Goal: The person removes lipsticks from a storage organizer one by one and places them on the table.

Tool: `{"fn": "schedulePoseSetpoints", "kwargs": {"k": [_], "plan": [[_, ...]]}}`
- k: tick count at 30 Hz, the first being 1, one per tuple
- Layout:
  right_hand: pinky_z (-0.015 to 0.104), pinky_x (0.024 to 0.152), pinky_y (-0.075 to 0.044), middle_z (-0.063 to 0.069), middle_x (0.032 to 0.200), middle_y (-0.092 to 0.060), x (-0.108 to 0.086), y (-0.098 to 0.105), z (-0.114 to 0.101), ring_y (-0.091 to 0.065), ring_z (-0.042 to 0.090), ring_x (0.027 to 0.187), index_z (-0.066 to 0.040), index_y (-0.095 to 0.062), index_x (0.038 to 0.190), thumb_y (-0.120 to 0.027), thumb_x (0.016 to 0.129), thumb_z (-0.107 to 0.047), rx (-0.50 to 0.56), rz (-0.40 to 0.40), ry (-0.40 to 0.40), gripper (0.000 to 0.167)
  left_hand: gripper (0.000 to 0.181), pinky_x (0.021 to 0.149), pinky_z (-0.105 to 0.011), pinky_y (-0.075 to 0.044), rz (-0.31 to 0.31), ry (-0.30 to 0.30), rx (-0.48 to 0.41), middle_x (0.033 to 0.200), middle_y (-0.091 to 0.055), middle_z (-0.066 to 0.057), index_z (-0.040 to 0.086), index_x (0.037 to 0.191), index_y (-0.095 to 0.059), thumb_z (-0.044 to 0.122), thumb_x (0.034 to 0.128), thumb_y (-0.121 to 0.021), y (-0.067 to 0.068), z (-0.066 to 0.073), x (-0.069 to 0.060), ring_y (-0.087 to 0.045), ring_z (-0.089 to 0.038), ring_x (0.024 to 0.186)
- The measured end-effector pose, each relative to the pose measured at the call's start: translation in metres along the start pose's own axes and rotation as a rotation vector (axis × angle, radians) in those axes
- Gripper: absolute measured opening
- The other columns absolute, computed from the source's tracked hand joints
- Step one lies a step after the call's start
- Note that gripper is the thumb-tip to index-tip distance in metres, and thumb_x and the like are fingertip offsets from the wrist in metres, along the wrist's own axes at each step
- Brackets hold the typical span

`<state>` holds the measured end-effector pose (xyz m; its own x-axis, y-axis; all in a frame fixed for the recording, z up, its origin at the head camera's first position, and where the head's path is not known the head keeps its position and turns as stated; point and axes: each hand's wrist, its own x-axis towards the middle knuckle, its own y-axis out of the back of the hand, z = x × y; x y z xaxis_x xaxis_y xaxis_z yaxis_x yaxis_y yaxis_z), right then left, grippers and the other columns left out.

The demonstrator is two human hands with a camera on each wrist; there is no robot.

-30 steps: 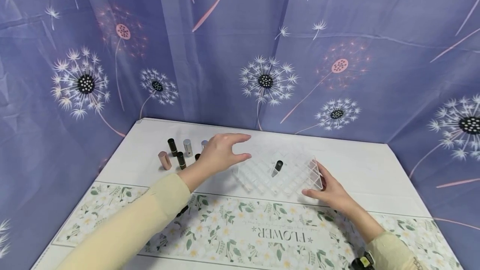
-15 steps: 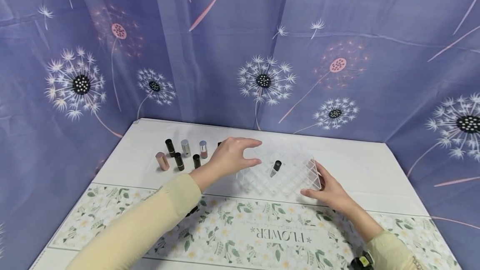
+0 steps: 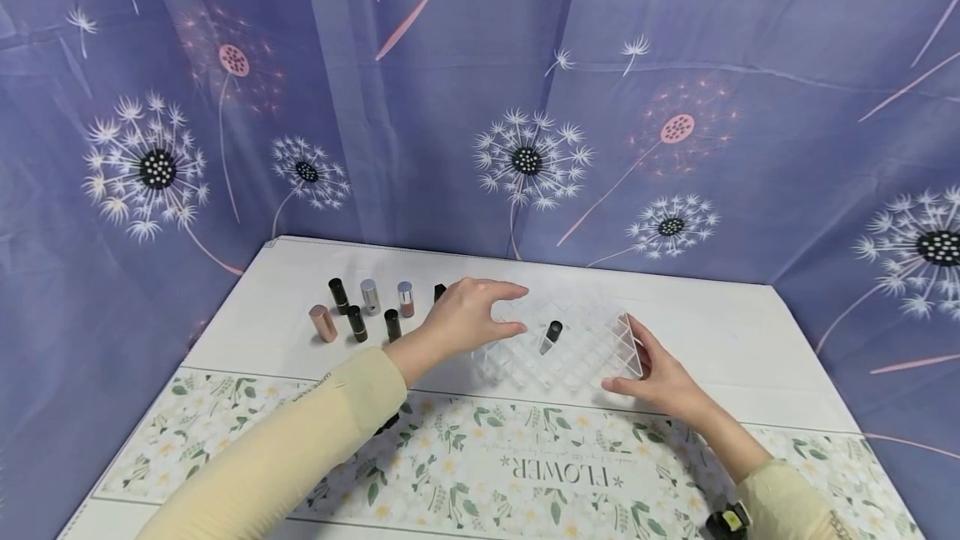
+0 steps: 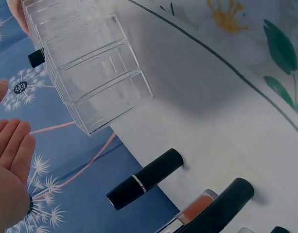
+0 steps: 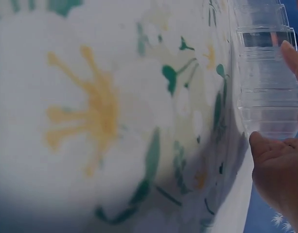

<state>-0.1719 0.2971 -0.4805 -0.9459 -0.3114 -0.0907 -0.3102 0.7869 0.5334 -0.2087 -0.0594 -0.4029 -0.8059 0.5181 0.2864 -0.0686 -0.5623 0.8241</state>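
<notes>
A clear plastic lipstick organizer (image 3: 581, 361) with a grid of compartments stands on the white part of the table. One black-capped lipstick (image 3: 554, 331) stands in it, near the middle. My left hand (image 3: 468, 315) is spread at the organizer's left end, thumb and fingers apart with nothing between them. In the left wrist view a gap shows between that hand (image 4: 12, 165) and the organizer (image 4: 100, 73). At the opposite end, my right hand (image 3: 663, 377) holds the organizer, thumb at the front corner and fingers at the side, partly hidden behind its wall.
Left of the organizer stand several lipsticks: a rose-gold tube (image 3: 323, 323), a silver tube (image 3: 371, 297), a pink tube with a silvery cap (image 3: 406, 299) and black ones (image 3: 357, 324). My left hand partly covers another black tube (image 3: 439, 292). A patterned curtain (image 3: 420, 148) hangs behind.
My left hand has moved right to the organizer's left end, uncovering the pink tube and a black one. My right hand has stayed at the other end. The head view has shifted slightly.
</notes>
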Motion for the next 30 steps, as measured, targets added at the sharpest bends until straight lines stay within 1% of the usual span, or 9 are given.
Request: {"fn": "schedulePoseSetpoints", "kwargs": {"k": [1,2,3,5,7,9,19,23,30], "plan": [[0.044,0.12,-0.041,0.033,0.172,-0.019,0.0,0.001,-0.001,-0.029,0.054,0.155,-0.009,0.0,0.173,-0.087,0.093,-0.023,-0.014,-0.005,0.007,0.119,0.051,0.103,-0.041,-0.059,0.0,-0.002,-0.002,0.133,-0.076,-0.002,0.016,0.139,-0.073,0.032,0.0925,-0.087,0.0,0.0,0.0,-0.072,-0.022,0.123],[0.043,0.122,-0.038,0.032,0.173,-0.016,0.0,0.002,-0.002,-0.026,0.054,0.156,-0.009,0.0,0.173,-0.087,0.093,-0.024,-0.025,-0.01,0.013,0.119,0.051,0.103,-0.041,-0.059,-0.001,-0.005,-0.004,0.133,-0.076,-0.002,0.015,0.139,-0.073,0.032,0.0926,-0.087,0.0,0.0,0.0,-0.072,-0.022,0.123],[0.039,0.123,-0.036,0.031,0.175,-0.012,0.0,0.003,-0.003,-0.022,0.055,0.157,-0.009,0.0,0.173,-0.087,0.092,-0.024,-0.03,-0.015,0.02,0.119,0.051,0.103,-0.041,-0.059,0.0,-0.007,-0.004,0.133,-0.076,-0.002,0.015,0.138,-0.073,0.032,0.0926,-0.087,-0.001,0.0,-0.001,-0.072,-0.022,0.122],[0.021,0.122,-0.034,0.028,0.176,-0.007,0.001,0.006,-0.003,-0.017,0.056,0.158,-0.008,0.0,0.173,-0.087,0.092,-0.022,-0.026,-0.026,0.039,0.12,0.051,0.103,-0.041,-0.059,0.0,-0.014,-0.003,0.132,-0.076,-0.003,0.015,0.138,-0.073,0.031,0.0926,-0.087,-0.001,-0.001,-0.001,-0.073,-0.022,0.121],[0.004,0.112,-0.03,0.027,0.177,-0.005,0.002,0.008,-0.003,-0.014,0.056,0.158,-0.008,0.0,0.172,-0.088,0.091,-0.02,-0.01,-0.036,0.052,0.12,0.051,0.103,-0.041,-0.059,0.001,-0.018,0.002,0.132,-0.076,-0.003,0.015,0.138,-0.073,0.032,0.0925,-0.087,-0.002,-0.001,-0.001,-0.073,-0.022,0.12],[-0.003,0.103,-0.026,0.027,0.177,-0.004,0.003,0.009,-0.003,-0.013,0.056,0.158,-0.008,0.001,0.172,-0.088,0.091,-0.019,0.004,-0.044,0.056,0.12,0.051,0.103,-0.04,-0.059,0.003,-0.021,0.01,0.132,-0.076,-0.002,0.015,0.138,-0.073,0.032,0.0924,-0.087,-0.002,-0.001,0.0,-0.073,-0.021,0.121],[-0.001,0.107,-0.028,0.026,0.177,-0.007,0.007,0.009,-0.001,-0.017,0.056,0.158,-0.012,-0.001,0.173,-0.088,0.091,-0.019,0.012,-0.041,0.043,0.119,0.052,0.103,-0.041,-0.059,-0.027,-0.005,0.004,0.134,-0.075,-0.001,0.017,0.14,-0.073,0.035,0.0927,-0.086,-0.003,0.001,0.001,-0.072,-0.021,0.121],[-0.004,0.102,-0.026,0.025,0.177,-0.006,0.008,0.008,0.001,-0.015,0.055,0.159,-0.013,-0.001,0.173,-0.088,0.091,-0.017,0.039,-0.039,0.047,0.12,0.052,0.1,-0.039,-0.06,-0.042,-0.015,0.003,0.134,-0.075,0.0,0.016,0.14,-0.073,0.034,0.0929,-0.086,-0.007,0.004,0.003,-0.073,-0.02,0.12],[-0.004,0.102,-0.026,0.024,0.178,-0.007,0.008,0.007,0.003,-0.014,0.054,0.159,-0.01,-0.001,0.173,-0.088,0.09,-0.016,0.057,-0.028,0.048,0.12,0.051,0.103,-0.037,-0.058,-0.077,-0.029,-0.014,0.135,-0.074,0.0,0.016,0.141,-0.072,0.031,0.0941,-0.085,-0.013,0.009,0.005,-0.071,-0.019,0.125]]}}
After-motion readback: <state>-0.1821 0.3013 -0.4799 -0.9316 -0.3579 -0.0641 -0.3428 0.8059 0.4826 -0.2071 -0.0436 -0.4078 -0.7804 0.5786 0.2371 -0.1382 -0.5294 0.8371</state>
